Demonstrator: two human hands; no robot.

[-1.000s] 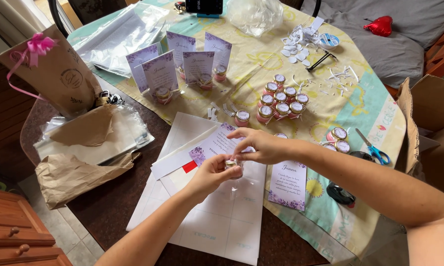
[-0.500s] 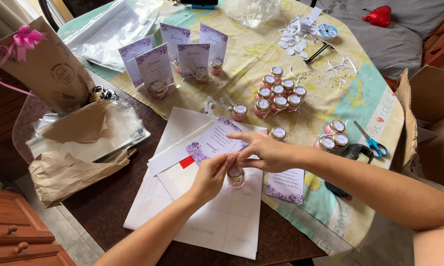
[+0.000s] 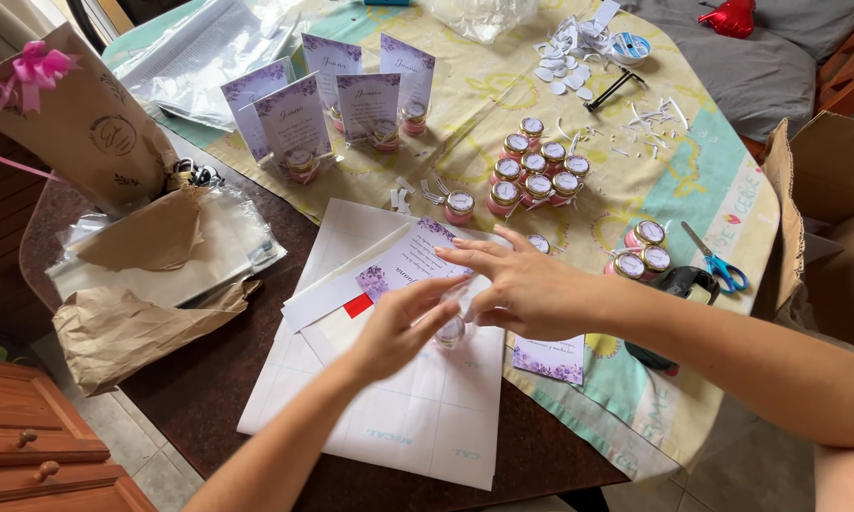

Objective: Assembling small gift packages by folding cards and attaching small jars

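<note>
Both hands met over the white sheets [image 3: 417, 417] on the bench [image 3: 209, 398]. Between them stood one small pink jar [image 3: 451, 331], resting on the sheets. The left hand [image 3: 398, 327] had its fingers curled close beside the jar, touching it or nearly so; I could not tell if it gripped it. The right hand [image 3: 517, 289] was spread wide above the jar, fingers straight, holding nothing. The step looked like fixing something at the top of the jar.

Just past the hands lay a purple flower card [image 3: 408, 265] with a red bit [image 3: 358, 305] beside it. Further off sat a bunch of jars [image 3: 533, 177], and behind them finished jars stood with cards [image 3: 299, 123]. Blue scissors [image 3: 721, 270] lay well off to the right-hand side. A next move would call for steady, gentle fingers, since the jar was tiny and could tip.
</note>
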